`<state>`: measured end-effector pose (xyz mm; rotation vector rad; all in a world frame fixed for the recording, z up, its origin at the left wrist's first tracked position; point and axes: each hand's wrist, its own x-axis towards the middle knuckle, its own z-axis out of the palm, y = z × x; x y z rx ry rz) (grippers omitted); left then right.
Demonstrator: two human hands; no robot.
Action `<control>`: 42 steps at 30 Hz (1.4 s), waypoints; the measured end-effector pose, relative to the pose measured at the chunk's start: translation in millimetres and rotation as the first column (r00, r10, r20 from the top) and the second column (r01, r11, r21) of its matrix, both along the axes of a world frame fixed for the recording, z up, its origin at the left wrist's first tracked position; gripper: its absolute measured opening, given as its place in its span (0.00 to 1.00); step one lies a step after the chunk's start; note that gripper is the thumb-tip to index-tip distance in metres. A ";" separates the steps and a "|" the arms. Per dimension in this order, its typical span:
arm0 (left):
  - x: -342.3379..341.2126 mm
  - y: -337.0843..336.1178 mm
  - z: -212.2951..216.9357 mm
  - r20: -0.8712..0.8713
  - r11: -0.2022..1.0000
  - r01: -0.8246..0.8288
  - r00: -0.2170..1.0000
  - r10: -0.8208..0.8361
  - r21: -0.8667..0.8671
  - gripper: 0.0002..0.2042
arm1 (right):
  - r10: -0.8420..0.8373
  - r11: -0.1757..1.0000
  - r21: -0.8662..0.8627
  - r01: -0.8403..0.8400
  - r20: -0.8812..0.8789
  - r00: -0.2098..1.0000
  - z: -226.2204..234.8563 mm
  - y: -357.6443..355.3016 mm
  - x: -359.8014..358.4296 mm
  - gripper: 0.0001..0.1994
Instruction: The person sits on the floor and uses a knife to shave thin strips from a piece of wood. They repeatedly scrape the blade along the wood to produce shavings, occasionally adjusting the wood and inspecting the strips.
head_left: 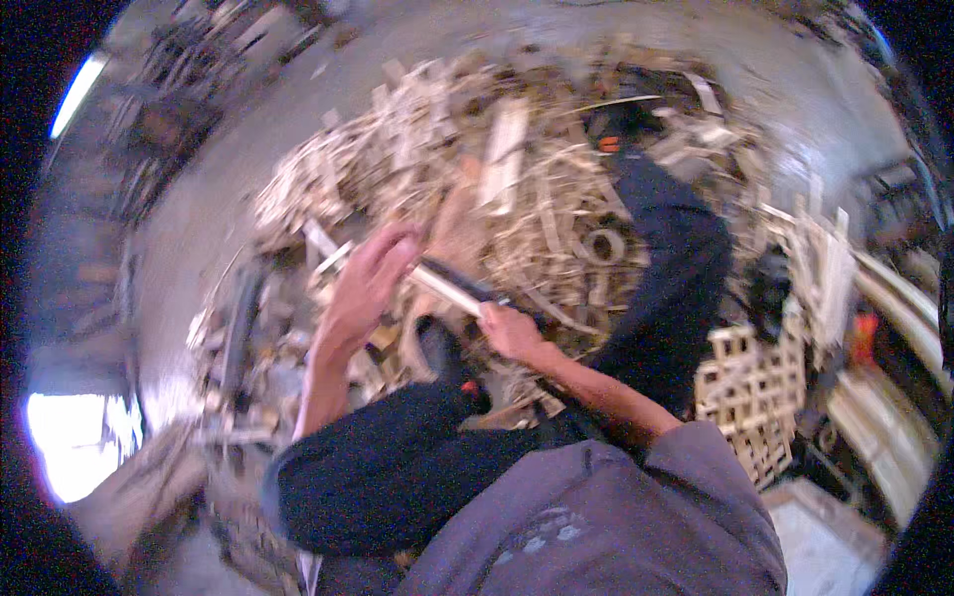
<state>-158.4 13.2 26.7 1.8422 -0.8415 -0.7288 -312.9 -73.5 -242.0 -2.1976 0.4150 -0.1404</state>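
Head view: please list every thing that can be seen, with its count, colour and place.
wood offcut pile: one large heap, pale tan, centre and top of the floor
wooden lattice panels: a few, pale, right of the legs
concrete floor: one, grey, around the heap
window light: one bright patch, white, lower left
thin strip: one, pale with a dark end, between both hands; blurred
trouser legs: two, dark, the right stretched toward the heap, the left bent below
shirt: one, grey, bottom centre
left hand: grip on the strip's pale end
right hand: grip on the strip's dark end
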 end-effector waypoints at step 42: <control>-26.4 -26.3 -7.6 -0.169 0.635 0.769 0.619 -0.767 -0.066 0.20 | -0.478 0.567 0.654 0.501 -0.234 0.847 -25.5 -104.4 126.8 0.14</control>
